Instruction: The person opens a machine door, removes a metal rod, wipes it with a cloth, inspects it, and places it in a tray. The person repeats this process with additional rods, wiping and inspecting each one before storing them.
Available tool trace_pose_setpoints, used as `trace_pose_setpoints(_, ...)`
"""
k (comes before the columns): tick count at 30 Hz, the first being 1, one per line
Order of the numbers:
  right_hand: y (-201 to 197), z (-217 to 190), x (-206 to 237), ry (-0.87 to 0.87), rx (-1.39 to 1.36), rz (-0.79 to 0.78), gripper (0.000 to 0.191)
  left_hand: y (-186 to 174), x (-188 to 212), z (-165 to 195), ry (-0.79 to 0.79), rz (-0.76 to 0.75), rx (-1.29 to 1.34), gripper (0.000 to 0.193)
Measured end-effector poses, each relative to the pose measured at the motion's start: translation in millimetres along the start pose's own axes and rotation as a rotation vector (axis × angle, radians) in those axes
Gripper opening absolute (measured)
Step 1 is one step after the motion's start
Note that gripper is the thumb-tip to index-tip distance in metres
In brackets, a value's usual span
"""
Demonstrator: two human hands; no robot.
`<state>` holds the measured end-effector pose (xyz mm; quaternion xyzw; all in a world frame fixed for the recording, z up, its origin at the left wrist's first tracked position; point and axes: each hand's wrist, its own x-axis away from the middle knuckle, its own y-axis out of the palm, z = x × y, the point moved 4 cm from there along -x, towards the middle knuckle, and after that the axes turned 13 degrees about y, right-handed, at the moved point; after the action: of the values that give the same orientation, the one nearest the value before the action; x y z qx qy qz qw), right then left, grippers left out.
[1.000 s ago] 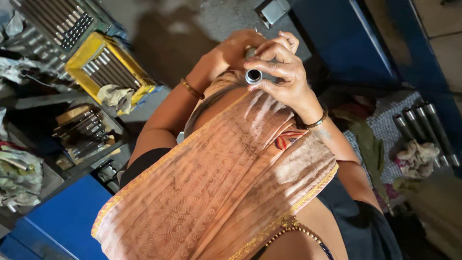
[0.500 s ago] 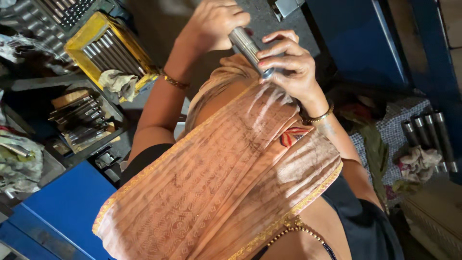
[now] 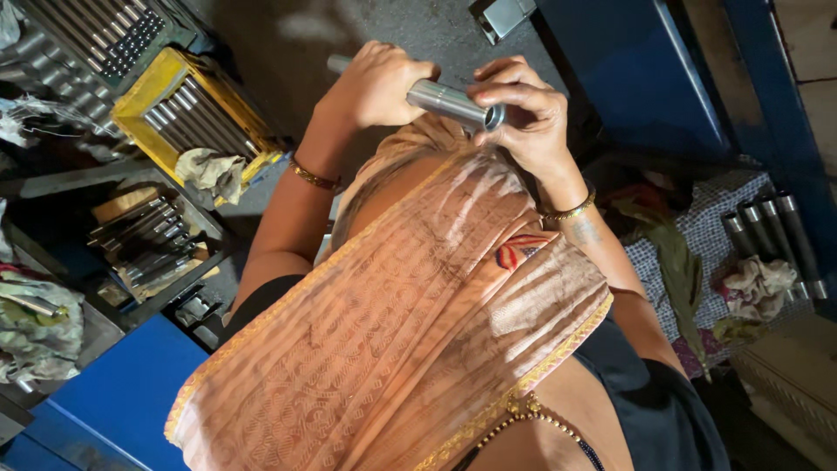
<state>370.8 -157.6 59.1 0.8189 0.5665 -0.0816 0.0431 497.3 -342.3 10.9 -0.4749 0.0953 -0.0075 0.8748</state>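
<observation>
A short shiny metal tube (image 3: 449, 103) with a hollow open end lies almost level in front of my chest. My left hand (image 3: 375, 87) is wrapped around its left part, hiding that section. My right hand (image 3: 527, 118) pinches the open right end with fingers and thumb. Both wrists wear thin gold bangles. An orange patterned cloth (image 3: 410, 323) drapes over my chest below the hands.
At upper left stands a yellow crate (image 3: 144, 87) of metal rods with a rag (image 3: 214, 170) on its corner, behind it a dark tray of rods (image 3: 87, 35). A blue cabinet (image 3: 645, 78) is at upper right. Several metal tubes (image 3: 776, 235) lie on chequered cloth at right.
The tube has swung from pointing its open end at the camera to lying nearly level. My left hand slid out along it to the left; my right hand stays at the open end.
</observation>
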Motion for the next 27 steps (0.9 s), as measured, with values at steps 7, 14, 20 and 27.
trace_pose_setpoints(7,1,5,1,0.079,-0.023,0.112,0.047,-12,-4,5,-0.080,-0.108,0.111,0.019)
trace_pose_setpoints(14,-4,-4,-5,0.064,0.076,0.188,0.051,-9,-13,17,-0.092,-0.097,0.365,0.039)
trace_pose_setpoints(20,-1,-17,-14,0.052,0.117,0.247,0.053,15,-19,16,-0.093,-0.137,0.634,0.044)
trace_pose_setpoints(27,7,-33,-17,-0.069,0.294,0.274,0.054,25,-26,19,-0.053,-0.024,0.714,0.040)
